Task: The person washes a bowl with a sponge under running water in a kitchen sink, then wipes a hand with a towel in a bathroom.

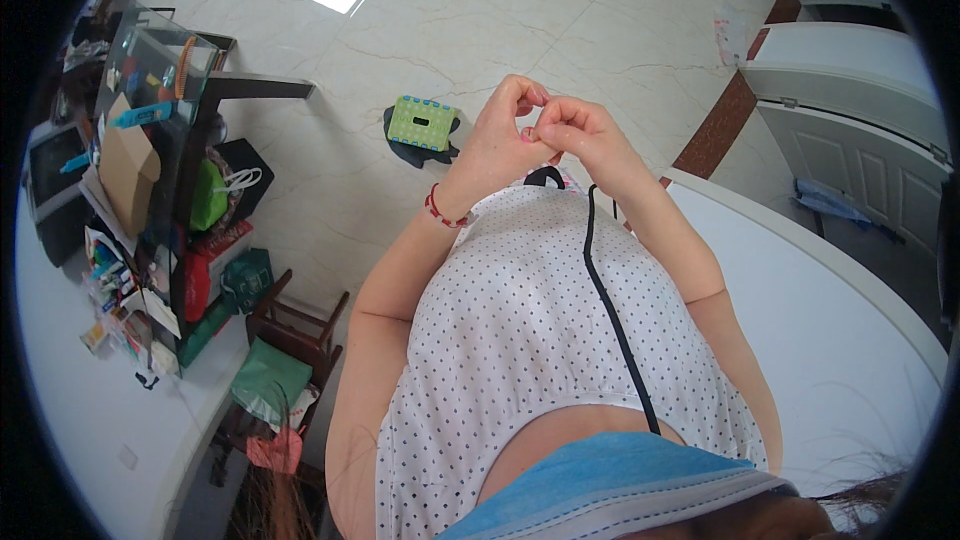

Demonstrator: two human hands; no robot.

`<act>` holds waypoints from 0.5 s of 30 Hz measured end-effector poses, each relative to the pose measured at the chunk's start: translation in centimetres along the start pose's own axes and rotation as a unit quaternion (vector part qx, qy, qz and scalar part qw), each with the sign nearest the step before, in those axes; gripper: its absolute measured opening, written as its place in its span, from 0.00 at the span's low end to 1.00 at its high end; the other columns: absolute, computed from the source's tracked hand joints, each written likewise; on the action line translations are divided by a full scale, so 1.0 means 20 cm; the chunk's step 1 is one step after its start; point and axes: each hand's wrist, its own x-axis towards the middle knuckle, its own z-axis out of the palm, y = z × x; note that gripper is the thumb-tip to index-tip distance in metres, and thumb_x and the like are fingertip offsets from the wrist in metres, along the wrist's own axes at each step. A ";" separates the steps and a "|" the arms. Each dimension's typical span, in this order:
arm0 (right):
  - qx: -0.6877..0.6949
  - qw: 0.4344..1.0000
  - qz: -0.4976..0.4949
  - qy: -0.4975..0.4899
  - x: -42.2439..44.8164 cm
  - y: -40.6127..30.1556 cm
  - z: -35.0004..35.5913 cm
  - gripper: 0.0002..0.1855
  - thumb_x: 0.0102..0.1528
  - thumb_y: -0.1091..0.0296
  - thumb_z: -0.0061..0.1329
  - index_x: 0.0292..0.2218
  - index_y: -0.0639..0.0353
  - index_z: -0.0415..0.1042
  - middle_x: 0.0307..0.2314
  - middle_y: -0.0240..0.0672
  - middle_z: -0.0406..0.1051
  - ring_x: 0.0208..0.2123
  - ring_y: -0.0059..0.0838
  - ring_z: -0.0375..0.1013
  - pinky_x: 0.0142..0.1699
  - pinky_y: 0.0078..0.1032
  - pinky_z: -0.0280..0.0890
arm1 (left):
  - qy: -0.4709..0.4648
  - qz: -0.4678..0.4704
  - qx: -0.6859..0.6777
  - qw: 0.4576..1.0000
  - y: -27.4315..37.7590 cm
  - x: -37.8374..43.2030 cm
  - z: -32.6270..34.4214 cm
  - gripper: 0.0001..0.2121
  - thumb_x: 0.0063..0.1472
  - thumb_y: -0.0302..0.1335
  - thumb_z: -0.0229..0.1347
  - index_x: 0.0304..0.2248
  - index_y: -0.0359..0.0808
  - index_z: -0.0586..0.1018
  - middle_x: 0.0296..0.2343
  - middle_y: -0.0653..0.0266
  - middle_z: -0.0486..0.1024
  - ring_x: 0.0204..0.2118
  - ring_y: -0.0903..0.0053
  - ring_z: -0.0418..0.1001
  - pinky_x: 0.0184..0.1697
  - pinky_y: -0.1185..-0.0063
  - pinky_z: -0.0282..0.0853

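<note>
My left hand [501,124] and my right hand [586,136] meet in front of my body, above the floor. The right fingertips and thumb press together around the left thumb and fingers. A small pink spot [528,135] shows where they touch; I cannot tell whether it is a nail or a held thing. Curled fingers hide what else may lie between them. The left wrist wears a red-and-white beaded bracelet [442,211]. Below the hands is a white dotted garment [555,277], crossed by a black cord [604,292].
A green plastic step stool [421,120] stands on the marble-look tile floor [480,7]. To the left are a cluttered glass-topped table [180,150] and a wooden chair [285,326] bearing bags. On the right, a white curved partition [810,292] borders a doorway with a white door [855,142].
</note>
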 end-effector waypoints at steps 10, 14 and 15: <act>0.018 1.000 0.009 -0.002 -0.04 0.00 -0.01 0.06 0.45 0.69 0.39 0.19 0.59 0.61 0.16 0.25 0.61 0.19 0.12 0.58 0.25 0.12 0.55 | -0.020 -0.023 -0.017 0.999 0.03 -0.02 0.03 0.15 0.40 0.19 0.50 0.29 0.35 0.59 0.29 0.65 0.60 0.33 0.81 0.59 0.40 0.81 0.56; 0.014 1.000 0.009 -0.001 -0.06 0.01 -0.01 0.07 0.45 0.68 0.39 0.19 0.59 0.61 0.17 0.25 0.61 0.20 0.12 0.58 0.26 0.12 0.54 | -0.027 -0.023 -0.010 0.999 0.03 -0.02 0.05 0.15 0.40 0.19 0.50 0.29 0.35 0.58 0.30 0.65 0.60 0.34 0.81 0.59 0.39 0.82 0.57; 0.014 1.000 0.009 -0.003 -0.07 0.01 -0.01 0.07 0.45 0.68 0.39 0.19 0.59 0.61 0.17 0.25 0.61 0.20 0.12 0.58 0.26 0.12 0.54 | -0.025 -0.029 -0.009 0.999 0.04 -0.02 0.05 0.15 0.40 0.19 0.50 0.29 0.35 0.58 0.30 0.65 0.60 0.34 0.81 0.59 0.39 0.82 0.57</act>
